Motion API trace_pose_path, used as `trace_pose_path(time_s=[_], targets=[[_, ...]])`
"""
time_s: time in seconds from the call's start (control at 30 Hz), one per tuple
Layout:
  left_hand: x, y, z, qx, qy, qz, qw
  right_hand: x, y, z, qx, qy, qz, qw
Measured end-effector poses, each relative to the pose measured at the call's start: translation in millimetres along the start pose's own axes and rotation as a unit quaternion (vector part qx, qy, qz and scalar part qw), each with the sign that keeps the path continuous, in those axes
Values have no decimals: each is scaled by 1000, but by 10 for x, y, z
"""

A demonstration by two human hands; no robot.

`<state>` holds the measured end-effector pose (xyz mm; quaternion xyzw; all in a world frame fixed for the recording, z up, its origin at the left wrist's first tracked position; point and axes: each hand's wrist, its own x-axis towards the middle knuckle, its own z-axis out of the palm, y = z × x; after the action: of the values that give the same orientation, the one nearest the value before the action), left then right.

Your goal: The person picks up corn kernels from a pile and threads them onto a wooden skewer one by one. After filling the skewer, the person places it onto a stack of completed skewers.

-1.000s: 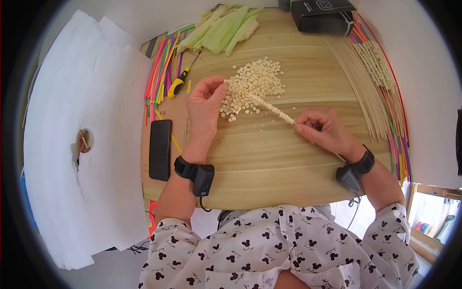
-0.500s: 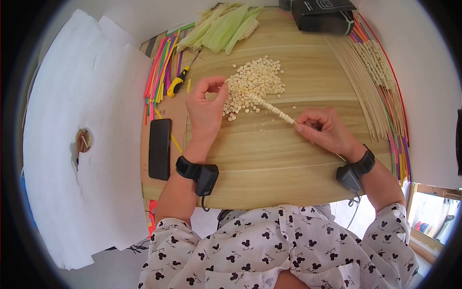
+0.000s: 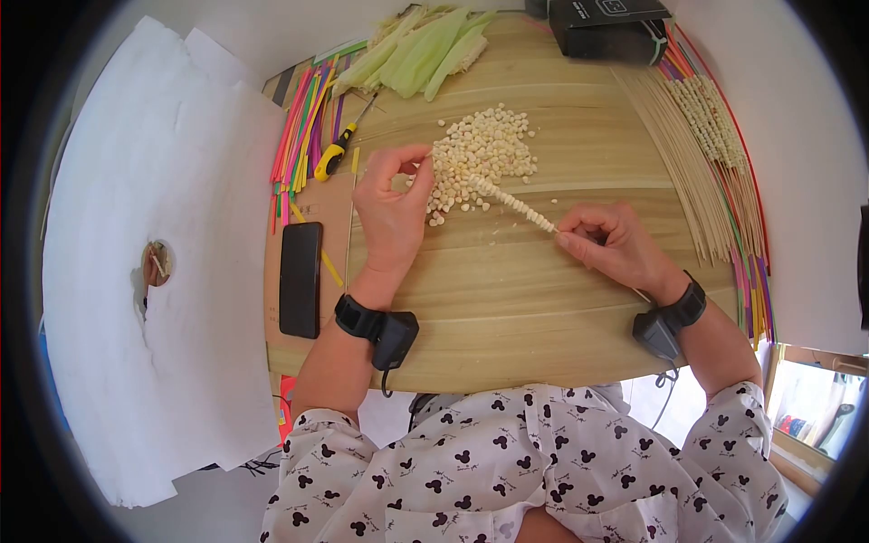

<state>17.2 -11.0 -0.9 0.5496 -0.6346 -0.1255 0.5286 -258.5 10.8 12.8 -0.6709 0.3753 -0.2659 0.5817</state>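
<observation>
Between the thumb and fingers of my right hand [image 3: 617, 242] is the lower end of a thin stick threaded with pale kernels [image 3: 514, 204]. The stick slants up and left, its far end over the edge of a pile of loose kernels [image 3: 484, 145]. At the left side of that pile, my left hand [image 3: 391, 204] has its thumb and fingertips pinched together; whatever is between them is too small to make out. Dark straps with black devices circle both wrists.
A black phone [image 3: 300, 280], a yellow-black screwdriver [image 3: 336, 153] and coloured strips [image 3: 303, 136] lie left. Corn husks [image 3: 421, 54] and a black box [image 3: 606, 41] are at the back. Bare sticks [image 3: 679, 163] and kernel-threaded sticks [image 3: 711, 127] lie right.
My left hand has shifted slightly right, its fingertips still pinched beside the pile. My right hand and the threaded stick have hardly moved.
</observation>
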Motion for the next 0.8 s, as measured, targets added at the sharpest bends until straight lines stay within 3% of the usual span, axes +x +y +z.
trace_pose_path(time_s=[0.8], targets=[[-154, 194, 169, -56, -62, 14, 996, 3, 22, -10, 5, 4, 4, 1000]])
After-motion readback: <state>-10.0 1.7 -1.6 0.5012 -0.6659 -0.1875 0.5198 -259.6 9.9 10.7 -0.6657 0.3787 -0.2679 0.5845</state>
